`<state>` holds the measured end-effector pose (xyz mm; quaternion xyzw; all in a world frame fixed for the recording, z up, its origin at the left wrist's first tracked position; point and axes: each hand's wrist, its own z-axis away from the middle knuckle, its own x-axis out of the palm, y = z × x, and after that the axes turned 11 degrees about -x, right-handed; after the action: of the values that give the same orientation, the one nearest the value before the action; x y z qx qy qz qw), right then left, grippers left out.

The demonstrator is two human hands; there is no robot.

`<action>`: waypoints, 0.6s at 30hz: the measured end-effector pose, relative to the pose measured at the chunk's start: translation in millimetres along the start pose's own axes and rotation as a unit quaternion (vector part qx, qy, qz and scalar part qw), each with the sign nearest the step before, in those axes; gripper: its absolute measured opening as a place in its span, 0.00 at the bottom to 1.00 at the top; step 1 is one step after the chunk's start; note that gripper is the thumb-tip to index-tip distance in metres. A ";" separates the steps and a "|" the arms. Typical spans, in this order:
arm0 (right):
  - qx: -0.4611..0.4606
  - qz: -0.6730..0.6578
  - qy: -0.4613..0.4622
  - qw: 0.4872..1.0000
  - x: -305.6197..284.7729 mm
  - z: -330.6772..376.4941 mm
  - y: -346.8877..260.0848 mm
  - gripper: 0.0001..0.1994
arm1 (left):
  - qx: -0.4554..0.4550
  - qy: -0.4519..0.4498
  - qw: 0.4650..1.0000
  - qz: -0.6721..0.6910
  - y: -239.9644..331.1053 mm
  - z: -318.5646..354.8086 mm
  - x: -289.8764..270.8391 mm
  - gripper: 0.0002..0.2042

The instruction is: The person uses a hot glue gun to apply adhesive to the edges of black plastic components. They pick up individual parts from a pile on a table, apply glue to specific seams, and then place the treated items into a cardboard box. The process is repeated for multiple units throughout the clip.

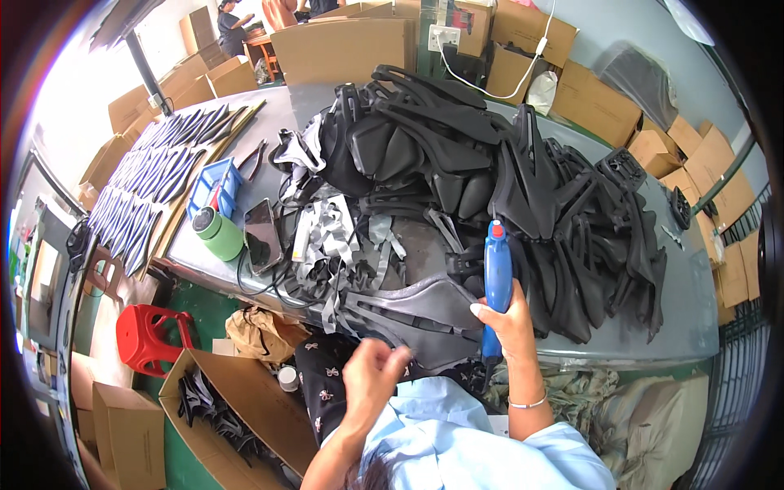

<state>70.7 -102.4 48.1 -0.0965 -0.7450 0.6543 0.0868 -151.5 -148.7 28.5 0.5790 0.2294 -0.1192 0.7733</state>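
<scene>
My right hand (pixel 508 322) is wrapped round a blue electric screwdriver (pixel 497 273), held upright with its red-collared tip pointing away over the table. Just left of it, at the table's near edge, lies a dark grey bicycle saddle (pixel 437 298) with a long slot. My left hand (pixel 371 377) hovers near me, over the saddle's near side and my lap. Its fingers are curled in and slightly blurred; whether anything is between them is hidden. Beyond both hands rises a big heap of black bicycle saddles (pixel 465 155).
Grey strip scraps (pixel 331 245) lie left of the saddle, beside a phone (pixel 262 237), a green bottle (pixel 218 234) and a blue basket (pixel 216 189). Rows of dark slim parts (pixel 155 175) cover a board. On the floor stand a red stool (pixel 151 337) and an open carton (pixel 245 392).
</scene>
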 end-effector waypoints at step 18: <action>0.026 0.014 -0.151 0.988 -11.3 47.8 20.1 0.28 | 0.004 -0.172 0.980 0.096 106.1 -123.1 42.9 0.18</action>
<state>70.0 -148.6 22.0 -0.0051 -0.7306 0.6820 -0.0336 -93.3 3.7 69.0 0.5719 0.0356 -0.1431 0.8070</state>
